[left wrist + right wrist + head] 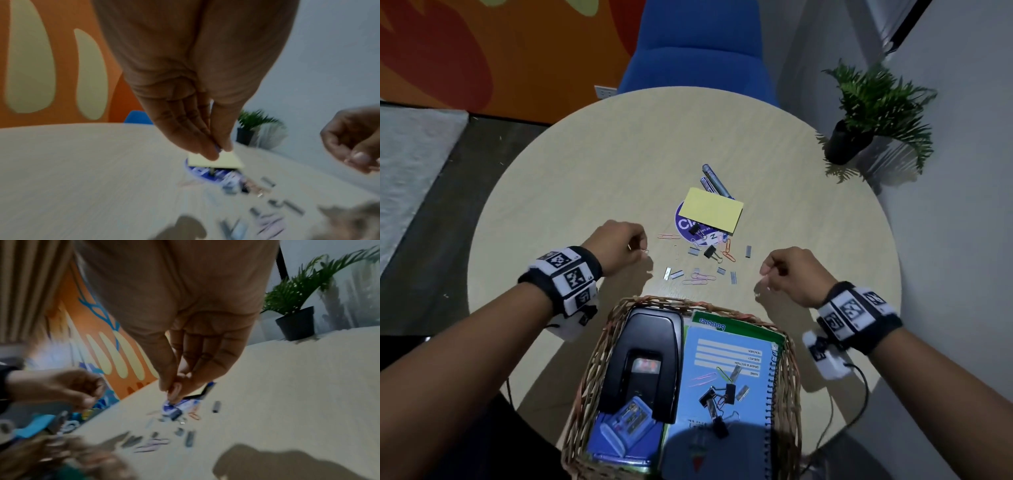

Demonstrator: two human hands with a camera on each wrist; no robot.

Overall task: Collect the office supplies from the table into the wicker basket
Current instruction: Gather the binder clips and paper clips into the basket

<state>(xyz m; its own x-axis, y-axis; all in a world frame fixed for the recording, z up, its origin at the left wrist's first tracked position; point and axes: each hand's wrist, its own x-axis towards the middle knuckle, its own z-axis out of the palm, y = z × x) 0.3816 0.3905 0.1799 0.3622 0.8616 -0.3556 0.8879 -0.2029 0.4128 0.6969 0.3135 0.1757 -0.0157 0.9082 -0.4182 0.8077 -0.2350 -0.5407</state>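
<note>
Head view: small office supplies lie scattered on the round table (585, 164), just ahead of both hands and between them. Paper clips (700, 278) and staple strips (677, 274) sit nearest, a little closer to the left hand (616, 245) than to the right hand (796, 274). Beyond them lie a binder clip (710, 251), a yellow sticky pad (712, 212) and a marker (715, 180), its long axis pointing away from the person. The left hand's fingers are curled, pinching what looks like a thin wire clip. The right hand's fingertips are pressed together; I cannot tell whether they hold anything. The wicker basket (582, 404) sits close to the person, behind and between the hands, already holding a hole punch (650, 346) and a notebook (726, 349).
</note>
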